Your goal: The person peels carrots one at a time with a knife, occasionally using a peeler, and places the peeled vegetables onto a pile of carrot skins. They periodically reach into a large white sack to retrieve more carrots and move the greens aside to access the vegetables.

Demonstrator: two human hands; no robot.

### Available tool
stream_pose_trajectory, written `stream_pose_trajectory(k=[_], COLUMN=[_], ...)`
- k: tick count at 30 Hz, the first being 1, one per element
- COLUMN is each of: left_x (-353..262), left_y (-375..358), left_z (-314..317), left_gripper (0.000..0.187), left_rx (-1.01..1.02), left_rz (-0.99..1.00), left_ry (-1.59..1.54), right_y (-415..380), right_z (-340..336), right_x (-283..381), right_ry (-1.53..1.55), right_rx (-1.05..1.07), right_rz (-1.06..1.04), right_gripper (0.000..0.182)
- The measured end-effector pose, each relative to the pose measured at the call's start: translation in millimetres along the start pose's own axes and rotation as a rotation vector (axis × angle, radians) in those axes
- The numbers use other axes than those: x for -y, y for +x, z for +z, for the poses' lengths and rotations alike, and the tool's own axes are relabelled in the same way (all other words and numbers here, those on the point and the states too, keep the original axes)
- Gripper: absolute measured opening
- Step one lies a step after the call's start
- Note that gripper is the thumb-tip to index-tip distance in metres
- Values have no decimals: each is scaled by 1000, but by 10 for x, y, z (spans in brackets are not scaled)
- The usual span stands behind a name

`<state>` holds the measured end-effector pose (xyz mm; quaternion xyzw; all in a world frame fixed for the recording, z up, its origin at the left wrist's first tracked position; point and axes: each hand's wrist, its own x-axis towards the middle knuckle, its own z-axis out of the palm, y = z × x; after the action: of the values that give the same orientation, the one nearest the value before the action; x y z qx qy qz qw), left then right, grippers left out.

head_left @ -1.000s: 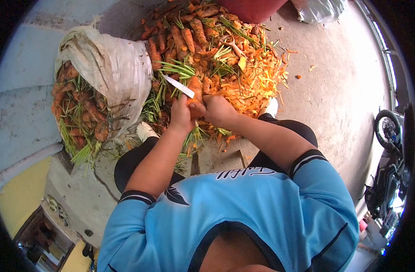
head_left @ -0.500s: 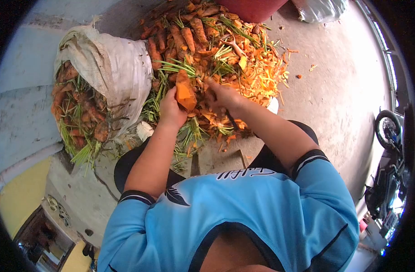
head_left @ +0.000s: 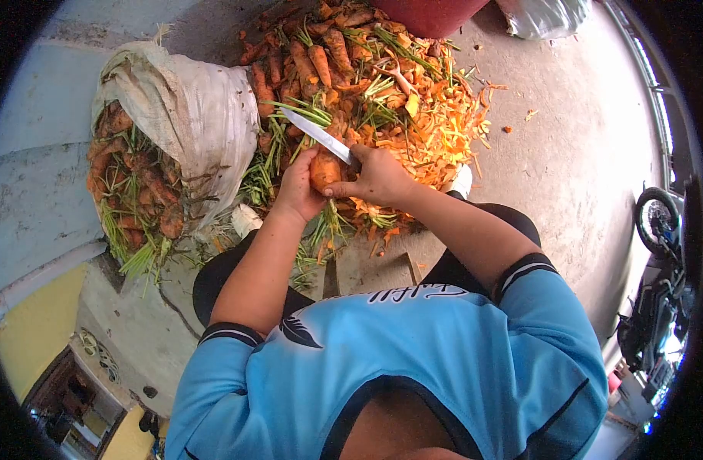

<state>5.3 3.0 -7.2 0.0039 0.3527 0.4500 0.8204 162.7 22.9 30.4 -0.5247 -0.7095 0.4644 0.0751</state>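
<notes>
My left hand (head_left: 299, 188) is closed round a thick orange carrot (head_left: 325, 170), held low over the heap. In my right hand (head_left: 378, 176) is a knife (head_left: 319, 136); its blade points up and to the left, crossing the carrot's far end. The right thumb rests against the carrot's near end. Beneath and beyond both hands lies a heap of peelings (head_left: 436, 130), orange and mixed with green stalks. Unpeeled carrots (head_left: 305, 61) with soil on them are piled at its far left side.
To the left, a white woven sack (head_left: 213, 115) lies open with more carrots (head_left: 140, 184) and green tops at its mouth. A red container (head_left: 432, 15) stands at the back, near a pale plastic bag (head_left: 547, 15). A motorcycle (head_left: 654, 299) is at the far right.
The knife has come up from beside the carrot to lie across its far end. My right hand has moved in, its thumb now touching the carrot, which has turned in my left hand.
</notes>
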Motion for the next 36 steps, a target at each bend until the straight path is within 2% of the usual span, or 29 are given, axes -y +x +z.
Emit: stream_pose_trajectory(k=[5, 12, 15, 18, 20, 23, 24, 25, 26, 27, 30, 31, 34, 35, 36], left_x=[42, 152, 111, 124, 112, 90, 65, -3, -18, -32, -64, -78, -88, -79, -65], left_y=[42, 99, 61, 85, 89, 62, 38, 3, 6, 17, 42, 27, -45, -57, -46], left_z=[-78, -149, -156, -217, -240, -156, -92, -31, -46, -64, -132, -110, 36, 69, 37], left_gripper=[31, 31, 28, 29, 30, 31, 32, 32, 33, 34, 32, 32, 30, 30, 30], left_rx=[-35, -148, -37, -56, -162, -268, -296, -257, -208, -160, -102, -103, -103, -103, -72], left_rz=[-6, 51, 13, 36, 65, 157, 196, 107, 102, 97, 25, -11, -30, -22, -19], left_ry=[13, -36, -106, -117, -115, -39, -2, -55, -70, -83, -110, -132, -119, -103, -104], right_y=[-21, -73, -93, -79, -68, -64, -17, 84, 176, 220, 264, 254, 136, 113, 104], right_z=[-4, 68, 85, 137, 164, 246, 256, 231, 181, -1, -66, -91, -84, -109, -76], right_x=[70, 172, 205, 192, 172, 110, 51, -41, -122, -113, -311, -323, -233, -172, -168], right_ry=[-129, -249, -212, -252, -265, -102, 77, 255, 435, 432, 350, 293, 167, 206, 207], right_rx=[-2, 34, 64, 89, 109, 35, 22, 9, -4, 66, -68, -3, 66, 127, 100], right_rz=[31, 59, 57, 94, 103, 47, 95, 143, 191, 310, 98, 165, -55, -9, -46], right_gripper=[72, 58, 53, 52, 52, 51, 52, 55, 57, 59, 61, 67, 76, 85, 86])
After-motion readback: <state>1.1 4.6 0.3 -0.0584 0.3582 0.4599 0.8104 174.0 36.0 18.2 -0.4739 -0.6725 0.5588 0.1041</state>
